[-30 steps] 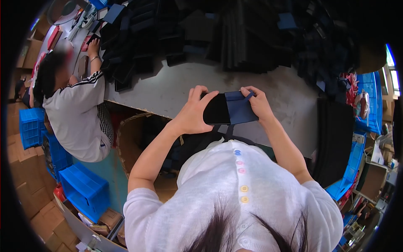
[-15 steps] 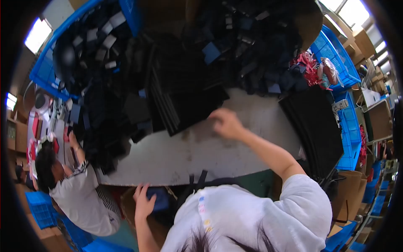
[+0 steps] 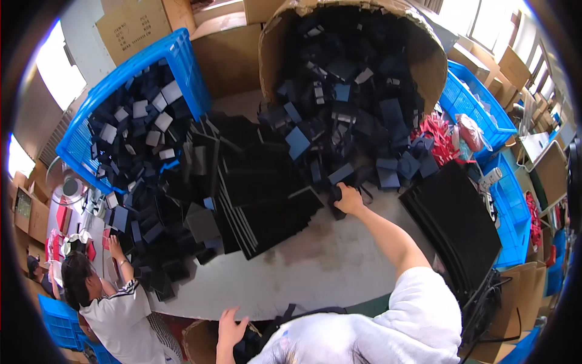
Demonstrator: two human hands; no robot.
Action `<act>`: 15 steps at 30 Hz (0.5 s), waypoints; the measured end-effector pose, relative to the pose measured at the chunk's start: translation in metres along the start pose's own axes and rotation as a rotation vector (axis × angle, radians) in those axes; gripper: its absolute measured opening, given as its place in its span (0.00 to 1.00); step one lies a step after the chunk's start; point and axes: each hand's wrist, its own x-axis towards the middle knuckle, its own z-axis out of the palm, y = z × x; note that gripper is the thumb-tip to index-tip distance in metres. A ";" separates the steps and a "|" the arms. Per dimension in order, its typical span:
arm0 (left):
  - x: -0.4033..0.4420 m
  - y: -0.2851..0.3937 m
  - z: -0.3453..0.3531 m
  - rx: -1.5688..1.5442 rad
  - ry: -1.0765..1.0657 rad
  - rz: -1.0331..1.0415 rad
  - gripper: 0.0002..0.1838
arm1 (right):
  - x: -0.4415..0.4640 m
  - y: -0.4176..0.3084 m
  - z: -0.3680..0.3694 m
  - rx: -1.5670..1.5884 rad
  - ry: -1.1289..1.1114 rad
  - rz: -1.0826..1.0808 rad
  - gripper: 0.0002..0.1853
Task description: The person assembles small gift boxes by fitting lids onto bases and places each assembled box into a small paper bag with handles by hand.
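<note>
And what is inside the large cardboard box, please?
Inside the cardboard box, many small dark boxes are visible. Covered by them, its bottom and the deeper contents cannot be seen.

The right grip [image 3: 350,201] touches a small dark item [image 3: 335,194].

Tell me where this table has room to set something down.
Most room: the grey tabletop from its near edge to the central black panels. A narrower strip runs between those panels and the black stack at right, the right hand at its far end. Crowded: the far side, small boxes heaped at the cardboard drum, and the left, below the blue crate.
</note>
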 end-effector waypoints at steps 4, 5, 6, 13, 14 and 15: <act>0.032 0.034 0.019 -0.103 -0.145 0.226 0.26 | -0.078 -0.016 -0.012 0.901 -0.434 0.511 0.27; 0.041 0.045 0.027 -0.154 -0.234 0.252 0.26 | -0.099 -0.028 -0.020 1.137 -0.489 0.646 0.24; 0.049 0.049 0.041 -0.218 -0.321 0.266 0.27 | -0.120 -0.038 -0.018 1.124 -0.515 0.678 0.24; 0.091 0.081 0.110 -1.111 -0.465 0.056 0.53 | -0.208 -0.136 0.004 1.679 -0.717 0.573 0.21; 0.088 0.088 0.096 -1.221 -0.406 0.115 0.53 | -0.209 -0.145 0.005 1.670 -0.745 0.570 0.21; 0.085 0.091 0.086 -1.327 -0.344 0.182 0.53 | -0.208 -0.152 0.005 1.629 -0.740 0.493 0.21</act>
